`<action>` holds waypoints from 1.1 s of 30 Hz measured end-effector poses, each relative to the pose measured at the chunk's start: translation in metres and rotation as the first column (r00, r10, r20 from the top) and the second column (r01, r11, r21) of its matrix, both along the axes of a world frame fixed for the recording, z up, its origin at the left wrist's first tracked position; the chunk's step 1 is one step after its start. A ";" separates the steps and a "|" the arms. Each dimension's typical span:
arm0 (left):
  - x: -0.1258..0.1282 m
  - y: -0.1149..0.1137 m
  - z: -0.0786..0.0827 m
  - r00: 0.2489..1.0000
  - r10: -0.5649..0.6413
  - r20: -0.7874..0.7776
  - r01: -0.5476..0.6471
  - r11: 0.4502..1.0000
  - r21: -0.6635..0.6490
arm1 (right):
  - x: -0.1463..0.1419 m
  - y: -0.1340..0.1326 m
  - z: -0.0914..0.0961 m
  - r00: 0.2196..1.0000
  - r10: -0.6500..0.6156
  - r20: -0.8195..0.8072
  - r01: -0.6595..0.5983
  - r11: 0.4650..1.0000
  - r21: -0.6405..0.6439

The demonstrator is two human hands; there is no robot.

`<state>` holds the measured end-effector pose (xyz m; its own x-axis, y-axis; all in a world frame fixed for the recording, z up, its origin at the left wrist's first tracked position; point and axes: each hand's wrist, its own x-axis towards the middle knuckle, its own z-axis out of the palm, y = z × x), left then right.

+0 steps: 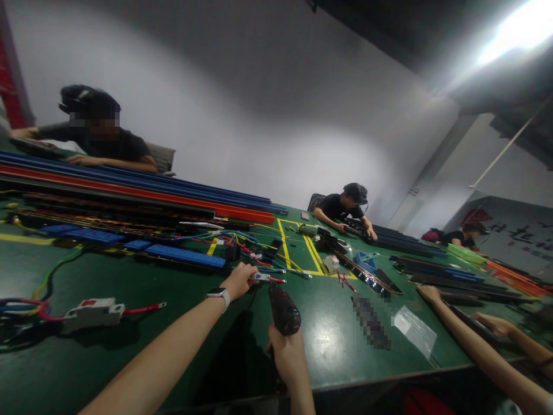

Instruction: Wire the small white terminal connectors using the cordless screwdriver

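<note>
Pinching white circuit breaker (261, 277): left hand (242, 281). Right hand (288, 353) wrapped round cordless drill (286, 311). Breaker just beside drill's nose, over green surface (330, 311); 2nd breaker (97, 314) far left.

The drill housing (287, 316) looks plastic — the tabletop (330, 357) smooth and glossy

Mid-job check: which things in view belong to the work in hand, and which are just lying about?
In the work:
- small white block with a red lead, held by the left hand
- power drill, gripped by the right hand

Apparently just lying about, with neither of these hands on them:
- clear plastic bag
- blue holder
- long orange rail
</note>
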<state>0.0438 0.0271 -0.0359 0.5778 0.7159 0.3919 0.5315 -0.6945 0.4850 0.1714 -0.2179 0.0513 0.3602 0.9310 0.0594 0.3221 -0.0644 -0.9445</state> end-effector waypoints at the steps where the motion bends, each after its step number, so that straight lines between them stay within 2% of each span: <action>1: 0.000 -0.001 0.001 1.000 0.003 0.002 -0.003 1.000 0.004 | 0.000 0.000 0.000 1.000 0.002 -0.003 -0.002 1.000 0.002; 9: -0.001 -0.003 0.003 1.000 0.013 0.017 -0.012 0.999 -0.049 | 0.001 0.003 -0.006 0.999 0.023 -0.040 -0.022 0.999 0.032; 18: 0.000 -0.002 0.001 1.000 0.008 0.016 -0.007 0.999 -0.046 | 0.003 0.004 -0.013 1.000 0.024 -0.018 -0.024 1.000 0.019; 33: -0.001 -0.005 0.005 1.000 0.012 0.010 -0.011 0.998 -0.064 | -0.002 -0.001 0.003 1.000 0.007 -0.020 -0.006 0.999 0.033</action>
